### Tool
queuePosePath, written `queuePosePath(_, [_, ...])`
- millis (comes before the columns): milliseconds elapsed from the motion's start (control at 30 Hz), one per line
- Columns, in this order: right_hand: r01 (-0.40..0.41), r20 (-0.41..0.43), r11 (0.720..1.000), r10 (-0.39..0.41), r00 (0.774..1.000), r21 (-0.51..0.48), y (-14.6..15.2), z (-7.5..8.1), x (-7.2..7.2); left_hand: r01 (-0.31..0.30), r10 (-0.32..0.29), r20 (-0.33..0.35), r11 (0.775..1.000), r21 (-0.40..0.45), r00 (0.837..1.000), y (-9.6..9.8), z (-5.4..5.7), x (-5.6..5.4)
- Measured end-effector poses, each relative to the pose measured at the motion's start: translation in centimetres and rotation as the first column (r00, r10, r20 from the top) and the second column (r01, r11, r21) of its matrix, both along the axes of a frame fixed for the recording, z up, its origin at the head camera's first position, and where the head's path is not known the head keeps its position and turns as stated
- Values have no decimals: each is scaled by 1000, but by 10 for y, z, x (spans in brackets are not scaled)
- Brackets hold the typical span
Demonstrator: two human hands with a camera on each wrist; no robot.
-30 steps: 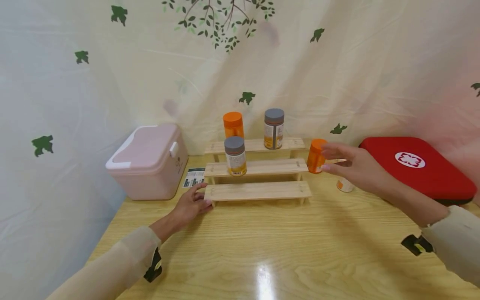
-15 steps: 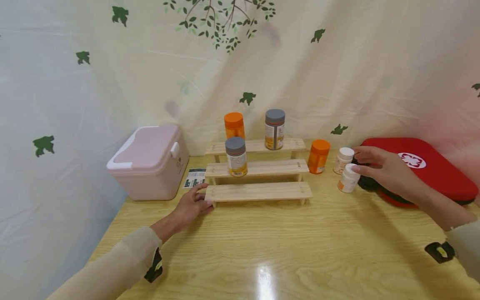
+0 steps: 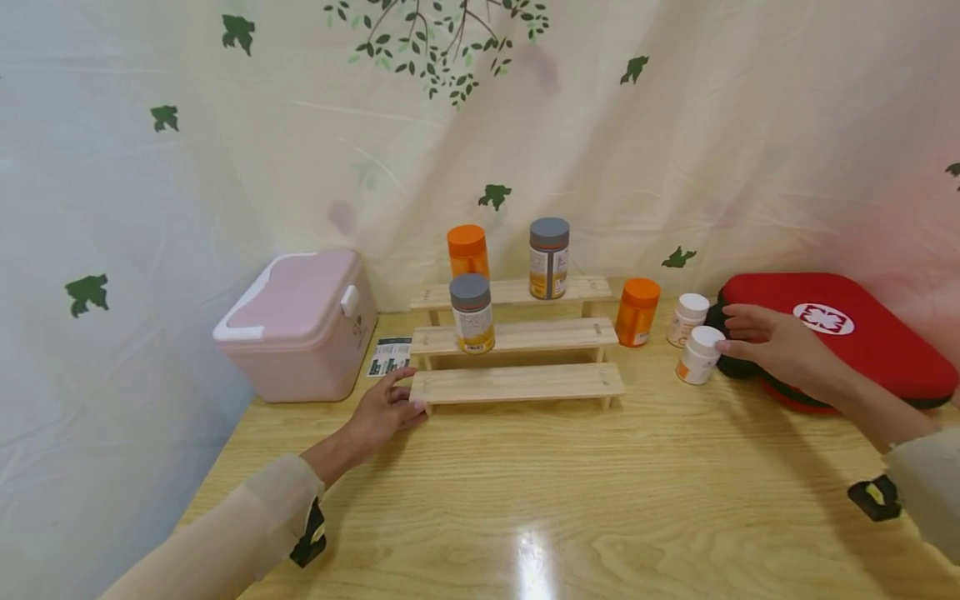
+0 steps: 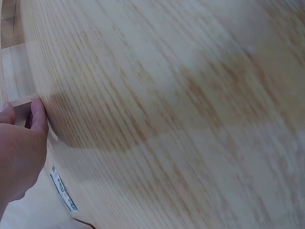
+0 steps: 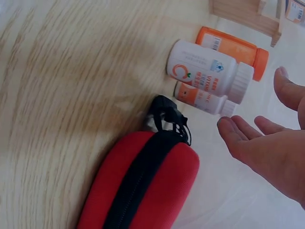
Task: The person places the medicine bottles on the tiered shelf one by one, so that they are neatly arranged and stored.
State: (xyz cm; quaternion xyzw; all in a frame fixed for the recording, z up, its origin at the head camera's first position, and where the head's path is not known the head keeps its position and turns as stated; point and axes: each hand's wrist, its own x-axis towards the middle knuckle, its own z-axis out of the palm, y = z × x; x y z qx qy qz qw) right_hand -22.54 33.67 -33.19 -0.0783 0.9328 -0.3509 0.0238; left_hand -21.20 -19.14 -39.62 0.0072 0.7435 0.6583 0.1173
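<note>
My left hand [image 3: 385, 407] grips the left end of the lowest step of a wooden three-step display rack [image 3: 517, 382]; thumb and fingers pinch the board's end in the left wrist view. My right hand [image 3: 787, 348] hovers beside two white vitamin C bottles, thumb and fingers apart with nothing between them. The front white bottle [image 3: 699, 357] is nearest the thumb, and the other white bottle [image 3: 687, 319] stands just behind it. In the right wrist view the fingertips [image 5: 226, 125] are close to the bottle caps. An orange bottle [image 3: 637, 313] stands between these bottles and the rack.
On the rack stand an orange bottle [image 3: 468, 252] and a grey-capped bottle [image 3: 549, 260] on top, and another grey-capped bottle [image 3: 472, 315] on the middle step. A pink box [image 3: 300, 333] is at left, a red first-aid case [image 3: 847, 350] at right. A printed card [image 3: 389, 357] lies behind my left hand.
My right hand has moved right, from beside the orange bottle to the white bottles, then slightly farther right. My left hand has stayed at the rack's end.
</note>
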Motion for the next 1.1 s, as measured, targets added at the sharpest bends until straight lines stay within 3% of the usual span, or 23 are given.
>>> queuePosePath(333, [-22,28,997,20,999,69,-1,-18,-4,7,-7,3,1000,0,1000,0,-2,0])
queuePosePath(567, [-41,-39,997,43,998,62,-6,-30,-4,-3,3,15,1000,-4,1000,-1,-2,-1])
queuePosePath(1100, [51,-131,996,-42,990,69,-15,-37,-8,-14,14,17,1000,-2,1000,-1,-4,-4])
